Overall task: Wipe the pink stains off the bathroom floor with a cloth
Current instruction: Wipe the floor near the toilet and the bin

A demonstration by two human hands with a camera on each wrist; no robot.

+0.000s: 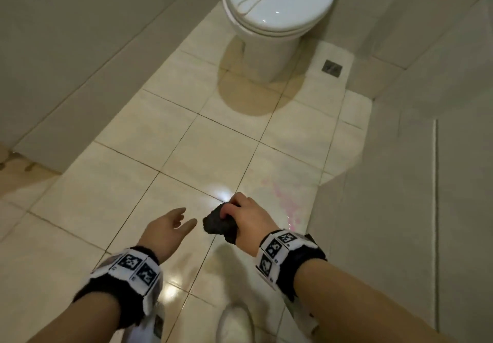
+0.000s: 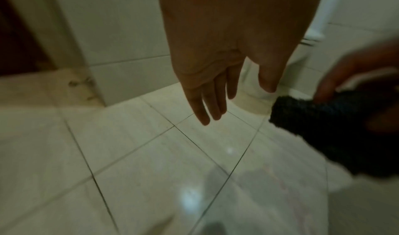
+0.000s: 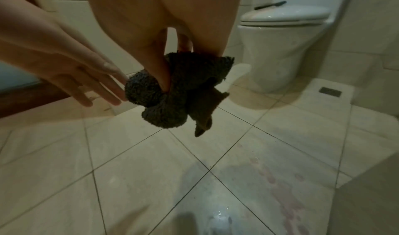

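Head view: right hand point(image 1: 246, 216) grip clamped on a bunched dark cloth point(image 1: 220, 222) above the floor point(image 1: 149, 182); left hand point(image 1: 166, 226) grip apart, empty.
Pink stains point(image 1: 286, 204) lie just right of the cloth; toilet point(image 1: 274, 14) and drain point(image 1: 331, 68) beyond. Only the right wrist view shows the left fingers point(image 3: 112, 80) touching the cloth.

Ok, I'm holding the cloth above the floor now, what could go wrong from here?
The dark cloth is bunched in your right hand, so it may smear the pink stains rather than lift them. The floor around them looks wet and glossy; your foot could slip.
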